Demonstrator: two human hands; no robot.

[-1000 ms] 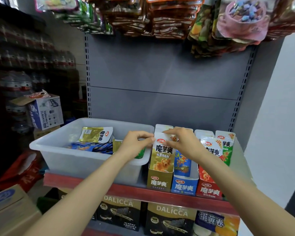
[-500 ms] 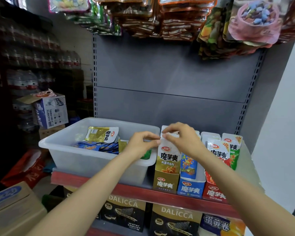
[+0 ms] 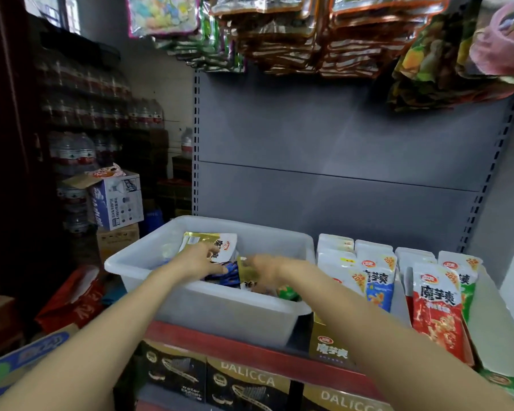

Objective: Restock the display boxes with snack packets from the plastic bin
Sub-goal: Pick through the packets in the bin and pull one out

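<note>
A translucent white plastic bin (image 3: 220, 312) sits on the red-edged shelf (image 3: 250, 355) and holds loose snack packets. Both my hands are inside it, blurred by motion. My left hand (image 3: 201, 259) lies with fingers stretched over a gold-and-white packet (image 3: 225, 246) at the back of the bin. My right hand (image 3: 269, 268) is at a gold packet (image 3: 247, 272); its grip is too blurred to judge. Right of the bin stand the display boxes with upright packets: gold (image 3: 330, 348), blue (image 3: 379, 287), red (image 3: 436, 315) and green (image 3: 469, 281).
Bags of sweets (image 3: 353, 34) hang overhead from the grey back panel. Black DALICCA cartons (image 3: 247, 384) fill the shelf below. To the left are a blue-and-white carton (image 3: 116, 200), a red bag (image 3: 74, 298) and stacked water bottles (image 3: 72, 149).
Both hands left the top of the gold display box and moved left and down into the bin. The camera view also shifted left and closer.
</note>
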